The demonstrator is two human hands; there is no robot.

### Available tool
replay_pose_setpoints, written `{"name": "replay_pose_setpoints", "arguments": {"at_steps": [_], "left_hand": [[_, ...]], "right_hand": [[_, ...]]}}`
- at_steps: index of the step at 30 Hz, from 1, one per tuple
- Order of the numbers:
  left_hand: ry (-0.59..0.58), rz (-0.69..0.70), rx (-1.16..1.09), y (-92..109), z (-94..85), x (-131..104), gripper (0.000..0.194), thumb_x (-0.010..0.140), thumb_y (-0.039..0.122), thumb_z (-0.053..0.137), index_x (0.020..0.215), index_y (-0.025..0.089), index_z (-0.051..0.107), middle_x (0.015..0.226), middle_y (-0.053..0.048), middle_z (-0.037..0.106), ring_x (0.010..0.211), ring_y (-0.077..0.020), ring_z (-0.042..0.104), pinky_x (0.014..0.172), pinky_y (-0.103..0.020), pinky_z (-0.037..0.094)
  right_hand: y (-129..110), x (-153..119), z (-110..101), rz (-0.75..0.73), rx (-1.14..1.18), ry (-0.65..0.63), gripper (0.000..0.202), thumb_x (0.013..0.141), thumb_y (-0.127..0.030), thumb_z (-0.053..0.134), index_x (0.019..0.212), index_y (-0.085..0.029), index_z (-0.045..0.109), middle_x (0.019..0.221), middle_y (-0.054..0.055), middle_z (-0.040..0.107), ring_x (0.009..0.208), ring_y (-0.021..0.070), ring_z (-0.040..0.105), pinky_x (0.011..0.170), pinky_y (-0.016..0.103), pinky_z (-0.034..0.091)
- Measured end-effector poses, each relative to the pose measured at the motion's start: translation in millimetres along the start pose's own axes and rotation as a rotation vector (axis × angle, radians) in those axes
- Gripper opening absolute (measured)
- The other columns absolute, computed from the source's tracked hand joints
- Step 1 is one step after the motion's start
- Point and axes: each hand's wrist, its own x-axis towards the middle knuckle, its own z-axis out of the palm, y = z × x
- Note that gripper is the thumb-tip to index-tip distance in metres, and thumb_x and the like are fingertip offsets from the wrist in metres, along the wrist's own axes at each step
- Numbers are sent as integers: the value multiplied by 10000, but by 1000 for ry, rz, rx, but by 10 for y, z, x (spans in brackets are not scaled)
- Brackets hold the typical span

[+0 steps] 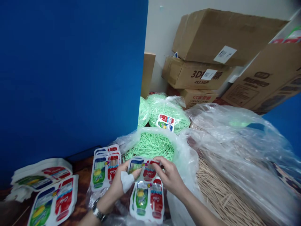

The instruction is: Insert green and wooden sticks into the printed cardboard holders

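"Cola" stands on the red halves and "Sprite" on the green halves of the flat, white-bordered plastic twin-bottle packets (142,197). The middle stacked brown cardboard box (188,75) bears "3D", "糖" and "4X2.5公斤"; the lower brown cardboard box (198,96) begins with red "CC". Print on the large slanted brown cardboard carton (261,86) is too blurred to read.
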Motion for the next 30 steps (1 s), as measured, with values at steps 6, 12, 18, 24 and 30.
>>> {"name": "replay_pose_setpoints", "arguments": {"at_steps": [6,12,18,24,30], "left_hand": [[-30,-111,-110,-84,-45,-40,351,718,348,767,968,117,680,904,-92,758,759,-212,691,659,-271,537],[-77,-136,-105,-150,-144,-109,310,743,352,750,928,114,679,814,-61,748,720,-197,681,675,-281,539],[-73,-215,21,-235,-492,-334,350,732,403,744,920,113,688,866,-80,752,746,-224,685,678,-300,548],[84,-128,452,-475,-1113,-434,369,794,484,643,938,148,695,933,-84,743,878,-285,680,782,-346,531],[442,106,1222,-750,-1350,-318,500,843,523,500,1094,109,623,983,-153,641,951,-339,591,842,-445,482]], "right_hand": [[-20,-3,26,66,62,-43,189,941,-310,456,1024,-195,581,836,20,670,717,149,626,639,235,456],[-11,-16,131,77,78,-89,217,934,-337,472,1050,-191,584,838,19,675,691,149,614,625,244,453],[122,-52,102,80,80,-316,281,962,-357,422,1161,-203,548,859,12,674,717,144,621,646,248,470],[554,-217,110,145,-720,-570,548,689,-467,770,1121,-165,622,1020,154,647,974,320,600,787,371,474],[677,-241,188,241,-779,-601,228,830,-298,637,1019,-172,619,1020,113,674,950,253,632,747,285,444]]}}
